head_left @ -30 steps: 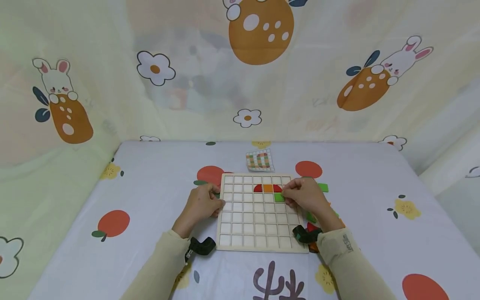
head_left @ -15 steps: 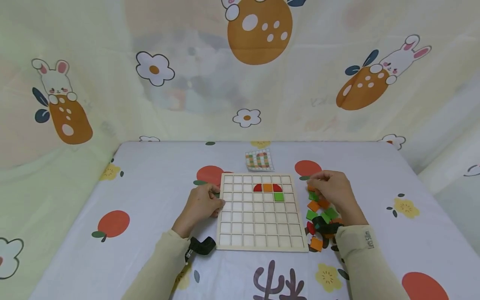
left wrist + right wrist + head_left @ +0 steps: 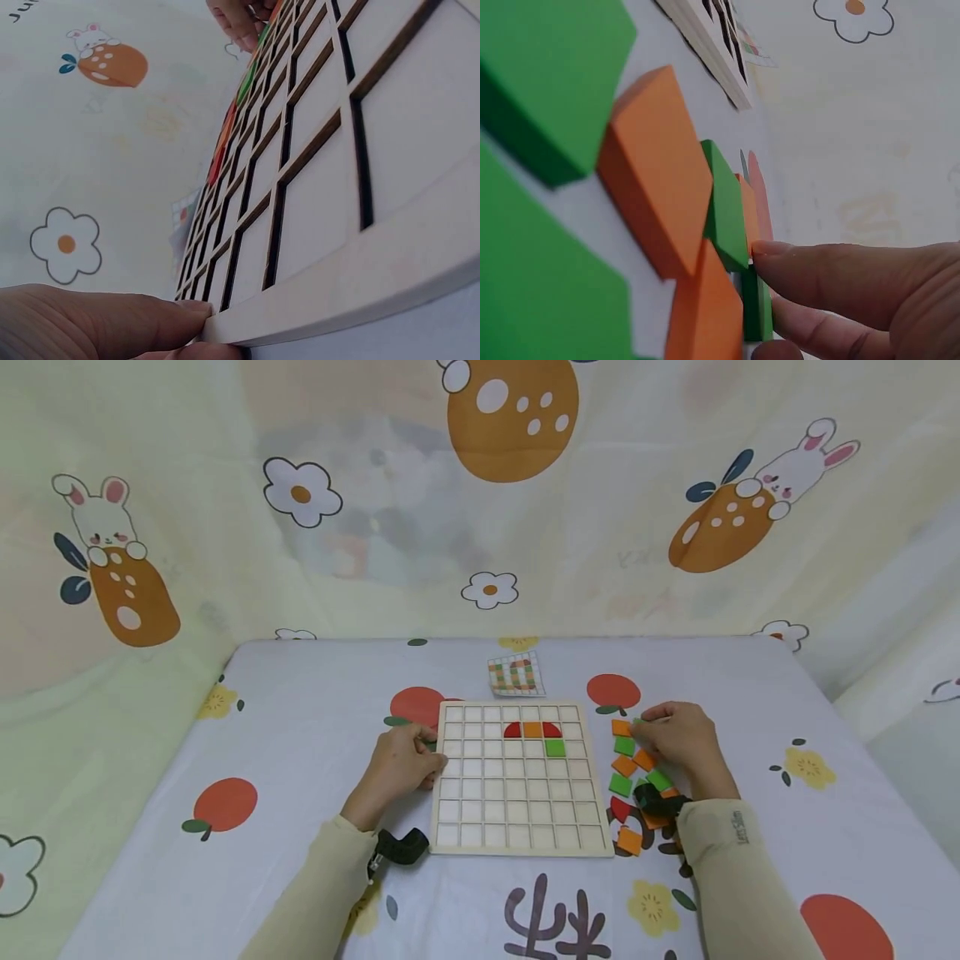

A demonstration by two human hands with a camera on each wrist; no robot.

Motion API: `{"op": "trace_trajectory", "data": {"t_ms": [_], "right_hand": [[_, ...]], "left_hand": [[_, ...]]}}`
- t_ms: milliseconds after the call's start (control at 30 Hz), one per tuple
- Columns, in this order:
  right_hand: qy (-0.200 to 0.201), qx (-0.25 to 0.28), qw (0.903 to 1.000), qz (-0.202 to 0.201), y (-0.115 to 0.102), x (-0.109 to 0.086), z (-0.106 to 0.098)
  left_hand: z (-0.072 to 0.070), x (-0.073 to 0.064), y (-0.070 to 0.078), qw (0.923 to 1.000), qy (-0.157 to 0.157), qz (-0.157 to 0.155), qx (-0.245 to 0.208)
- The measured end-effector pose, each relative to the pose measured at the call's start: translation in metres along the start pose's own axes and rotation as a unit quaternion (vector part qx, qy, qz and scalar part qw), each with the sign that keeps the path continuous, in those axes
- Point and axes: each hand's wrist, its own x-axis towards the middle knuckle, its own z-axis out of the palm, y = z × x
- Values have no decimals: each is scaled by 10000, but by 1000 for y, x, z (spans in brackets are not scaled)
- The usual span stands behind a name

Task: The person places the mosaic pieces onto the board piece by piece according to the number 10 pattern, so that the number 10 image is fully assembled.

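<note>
A pale wooden grid board (image 3: pixel 495 789) lies flat on the table. My left hand (image 3: pixel 393 768) holds its left edge, the thumb (image 3: pixel 161 319) at the rim in the left wrist view. On the board, an orange square tile (image 3: pixel 532 729) sits between two red rounded tiles (image 3: pixel 512 730), with a green square tile (image 3: pixel 555 748) below the right one. To the right of the board, my right hand (image 3: pixel 682 739) is at the far end of the loose tiles. Its thumb and fingers pinch a green tile (image 3: pixel 759 307), partly hidden by the fingertips.
Loose orange tiles (image 3: pixel 630 841), green tiles (image 3: pixel 620 785) and a red tile (image 3: pixel 619 809) lie along the board's right side, some under the right wrist. A small printed pattern card (image 3: pixel 515 675) rests behind the board. A patterned cloth covers the table.
My right hand has left the green tile on the board and moved right to the loose tiles, where it now pinches another green one. My left hand stays at the board's edge.
</note>
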Motion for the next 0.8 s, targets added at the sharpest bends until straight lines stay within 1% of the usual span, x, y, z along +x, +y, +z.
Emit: {"op": "trace_trajectory", "data": {"t_ms": [100,300,467,567,700,800], "right_hand": [[8,25,10000,-55,-1,1,0],[-68,-219,9997,-101,-1,0,-1],[-26,-392,9992,-83,1,-3,-2],[44,-232,9996,-166,1,-3,-4],[-6,301,9993,-218,1,-1,-5],[-54,535,9983,-216,2,2,-5]], "left_hand": [[-2,0,0,10000,6,7,-20],[-2,1,-1,9999,-48,-10,-111],[-1,1,0,9998,-119,-51,-161],[-1,1,1,9999,-108,-47,-111],[-2,2,1,9999,-95,-92,-96],[-3,2,1,9999,-105,-93,-93]]}}
